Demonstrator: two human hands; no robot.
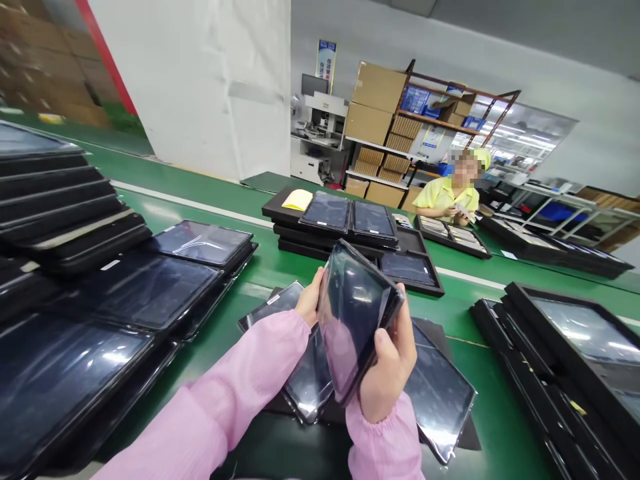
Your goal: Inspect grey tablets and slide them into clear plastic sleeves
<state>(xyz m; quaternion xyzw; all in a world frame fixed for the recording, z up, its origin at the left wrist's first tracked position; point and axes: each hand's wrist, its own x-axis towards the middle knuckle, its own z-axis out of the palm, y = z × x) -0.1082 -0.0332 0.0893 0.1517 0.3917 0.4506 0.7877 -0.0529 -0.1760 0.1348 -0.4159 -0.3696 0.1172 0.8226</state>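
Both hands hold a dark, glossy flat screen panel (353, 313) in clear film, tilted up in front of me. My left hand (311, 298) grips its left edge, the fingers partly hidden behind it. My right hand (393, 360) is wrapped round the right edge, thumb on the near side. Beneath lie more film-covered panels: one on the left (310, 380) under the held one, and another on the right (440, 393). They rest partly on dark sheets upon the green table (500, 427). Pink sleeves cover both my forearms.
Panels in black trays (150, 287) are piled at the left. Stacked black foam trays (300, 240) stand ahead, with a yellow paper (298, 199) on top. More trays (545, 380) stand at the right. Across the table a person in yellow (450, 193) handles small items.
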